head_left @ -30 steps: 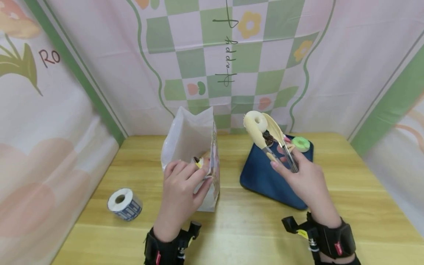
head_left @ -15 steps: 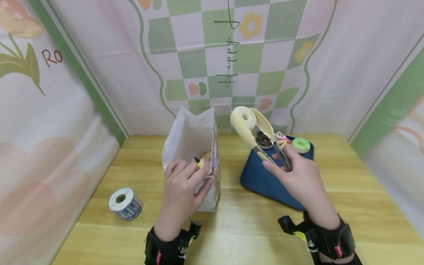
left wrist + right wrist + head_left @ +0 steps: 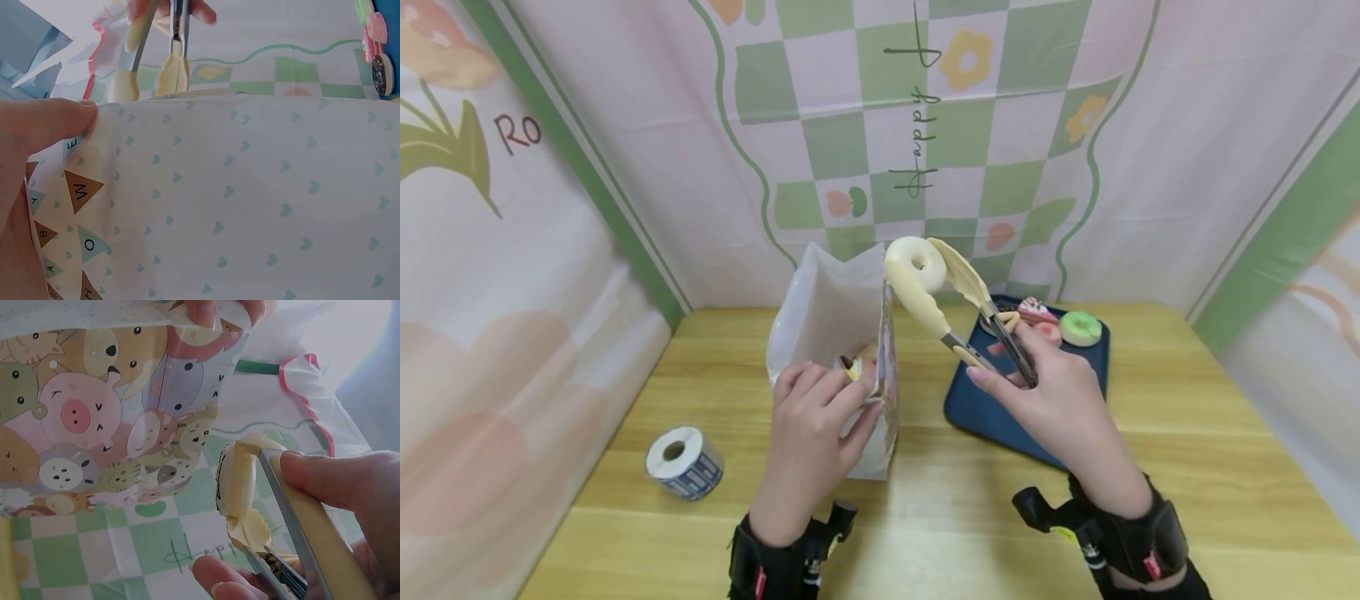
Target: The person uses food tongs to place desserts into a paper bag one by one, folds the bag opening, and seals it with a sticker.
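My left hand [image 3: 816, 417] pinches the near rim of a white paper bag [image 3: 793, 333], which stands with its mouth spread. Cartoon animals cover one side of the paper bag [image 3: 75, 412] in the right wrist view. Something with yellow and dark parts [image 3: 850, 367] shows inside the mouth, partly hidden by my fingers. My right hand [image 3: 1060, 392] grips a pair of tongs [image 3: 958, 342] with cream-coloured tips. Between those tips is a white doughnut [image 3: 917, 263], held up at the bag's right rim. Seen from the right wrist, the doughnut [image 3: 236, 481] is edge-on, apart from the bag's printed side.
A dark blue tray [image 3: 992, 417] lies right of the bag, bearing a green doughnut [image 3: 1081, 328] and pink pieces [image 3: 1036, 312] at its far end. On the left stands a roll of labels [image 3: 685, 462]. A patterned cloth [image 3: 955, 158] hangs behind the wooden table [image 3: 955, 533].
My right hand has carried the tongs and white doughnut leftward from over the tray to the bag's right rim. The left hand and the bag have stayed in place.
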{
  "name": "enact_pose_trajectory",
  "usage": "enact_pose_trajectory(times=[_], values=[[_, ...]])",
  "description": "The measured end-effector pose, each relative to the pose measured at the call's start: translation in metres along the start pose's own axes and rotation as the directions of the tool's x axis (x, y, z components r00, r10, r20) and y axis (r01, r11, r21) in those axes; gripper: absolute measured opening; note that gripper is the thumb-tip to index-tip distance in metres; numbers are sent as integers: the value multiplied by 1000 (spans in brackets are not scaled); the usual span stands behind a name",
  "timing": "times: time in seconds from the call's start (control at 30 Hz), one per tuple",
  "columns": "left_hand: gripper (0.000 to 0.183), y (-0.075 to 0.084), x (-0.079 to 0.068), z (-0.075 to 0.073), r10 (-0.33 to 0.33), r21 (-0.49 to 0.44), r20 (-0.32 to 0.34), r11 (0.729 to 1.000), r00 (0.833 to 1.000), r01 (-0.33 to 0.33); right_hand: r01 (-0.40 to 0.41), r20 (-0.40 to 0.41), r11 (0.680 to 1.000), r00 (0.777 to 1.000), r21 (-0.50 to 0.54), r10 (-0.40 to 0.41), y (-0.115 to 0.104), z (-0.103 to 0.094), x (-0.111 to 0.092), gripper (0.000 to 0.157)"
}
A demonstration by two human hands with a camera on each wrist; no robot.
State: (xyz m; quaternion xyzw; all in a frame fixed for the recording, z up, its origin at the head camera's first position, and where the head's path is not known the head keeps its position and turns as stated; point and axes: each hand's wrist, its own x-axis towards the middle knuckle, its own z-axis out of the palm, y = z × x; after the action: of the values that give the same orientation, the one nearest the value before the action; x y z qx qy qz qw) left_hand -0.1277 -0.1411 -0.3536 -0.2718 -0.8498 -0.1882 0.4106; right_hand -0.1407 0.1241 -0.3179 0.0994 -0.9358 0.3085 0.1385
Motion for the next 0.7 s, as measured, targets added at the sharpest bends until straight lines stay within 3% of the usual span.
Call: enact_pose_trajectory(times=[0.33, 0.53, 0.7], values=[[10, 0, 0, -1, 0, 2, 0, 1000, 1000, 0, 46, -1, 997, 999, 70, -46, -13, 7, -1, 50], [10, 0, 0, -2, -4, 1, 13, 1000, 1000, 4, 75, -19, 994, 997, 78, -73, -18, 14, -2, 44], [10, 0, 0, -2, 4, 0, -3, 1000, 1000, -4, 81, 13, 994, 996, 78, -83, -25, 14, -4, 39]])
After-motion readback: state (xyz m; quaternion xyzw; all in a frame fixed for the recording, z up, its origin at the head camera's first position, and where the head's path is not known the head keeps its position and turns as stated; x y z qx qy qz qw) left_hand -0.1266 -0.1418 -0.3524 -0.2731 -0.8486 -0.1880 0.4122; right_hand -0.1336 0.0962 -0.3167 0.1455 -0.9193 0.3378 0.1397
